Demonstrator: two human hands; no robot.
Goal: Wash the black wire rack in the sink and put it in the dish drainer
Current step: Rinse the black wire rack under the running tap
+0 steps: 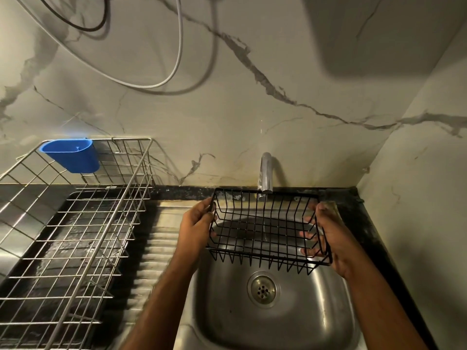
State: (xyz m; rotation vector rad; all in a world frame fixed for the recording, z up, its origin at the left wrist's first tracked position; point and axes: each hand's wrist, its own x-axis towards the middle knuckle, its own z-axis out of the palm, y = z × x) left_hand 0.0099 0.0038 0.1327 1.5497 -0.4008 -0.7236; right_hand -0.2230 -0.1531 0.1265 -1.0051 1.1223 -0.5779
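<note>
- black wire rack (262, 231) held in the air above the steel sink (222, 309), just under the tap (265, 173), with a thin stream of water falling through its wires.
- left hand (195, 227) closed around the rack's left end, fingers curled over the rim wires.
- right hand (326, 238) clamped on the rack's right end, fingertips poking through the side wires, thumb on the top edge.
- rack sits roughly level, open side up, tilted a little toward the camera.
- drain (262, 289) in the sink bowl lies directly below the rack's near edge.
- dish drainer (75, 236), a silver wire one, stands on the counter to the left of the sink, well apart from the rack.
- blue cup (72, 155) hangs on the drainer's far rim.
</note>
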